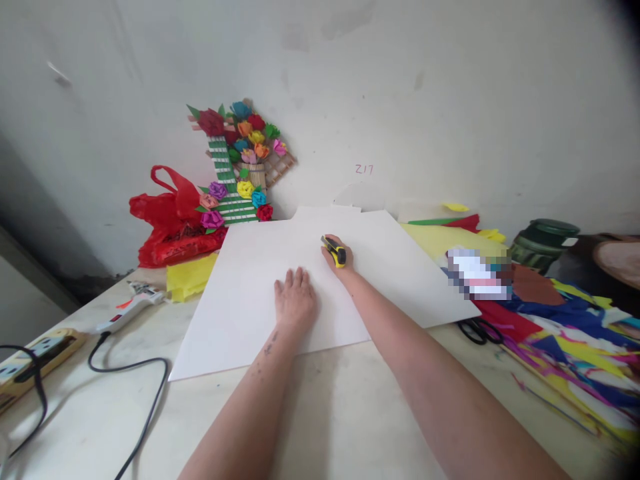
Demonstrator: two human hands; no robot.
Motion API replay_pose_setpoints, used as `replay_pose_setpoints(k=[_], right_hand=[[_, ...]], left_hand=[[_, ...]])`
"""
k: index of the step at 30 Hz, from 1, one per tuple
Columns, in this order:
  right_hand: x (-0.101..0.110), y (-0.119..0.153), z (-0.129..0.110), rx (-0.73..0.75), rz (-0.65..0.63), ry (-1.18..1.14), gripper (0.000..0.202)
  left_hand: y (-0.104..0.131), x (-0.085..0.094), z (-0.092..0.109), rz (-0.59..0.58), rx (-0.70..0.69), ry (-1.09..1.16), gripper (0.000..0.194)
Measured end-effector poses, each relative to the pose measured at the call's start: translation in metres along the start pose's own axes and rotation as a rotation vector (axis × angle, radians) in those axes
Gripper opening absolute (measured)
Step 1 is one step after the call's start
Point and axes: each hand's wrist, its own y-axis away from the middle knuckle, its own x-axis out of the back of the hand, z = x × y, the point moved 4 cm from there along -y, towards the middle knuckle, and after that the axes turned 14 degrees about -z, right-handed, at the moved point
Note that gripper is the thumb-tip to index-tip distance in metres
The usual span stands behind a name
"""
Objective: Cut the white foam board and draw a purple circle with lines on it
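Note:
A large white board (240, 293) lies flat on the table, its back part near the wall. My left hand (296, 299) rests on it, palm down with the fingers spread. Farther back and to the right, my right hand (347, 256) grips a yellow and black utility knife (334, 252) over the middle of the board. Whether the blade is out or touches the board, I cannot tell.
To the left are a glue gun (131, 311) with its black cord, a power strip (43, 360) and a red plastic bag (167, 223). Paper flowers (245, 190) lean on the wall. Black-handled scissors (480, 330) and colourful paper scraps (575, 347) lie right; a dark green jar (543, 241) stands behind.

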Motion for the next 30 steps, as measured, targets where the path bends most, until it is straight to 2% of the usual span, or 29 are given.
replay_pose_setpoints(k=[8,20,30], right_hand=[[0.002,0.002,-0.006,-0.027,-0.001,0.055,0.034],[0.003,-0.005,-0.012,-0.164,-0.053,0.136,0.036],[0.004,-0.006,-0.012,-0.186,-0.041,0.135,0.035]], left_hand=[[0.000,0.000,0.000,-0.012,0.008,0.005,0.050],[0.002,-0.003,0.000,0.009,-0.008,0.008,0.050],[0.000,-0.004,0.000,0.003,0.001,0.025,0.050]])
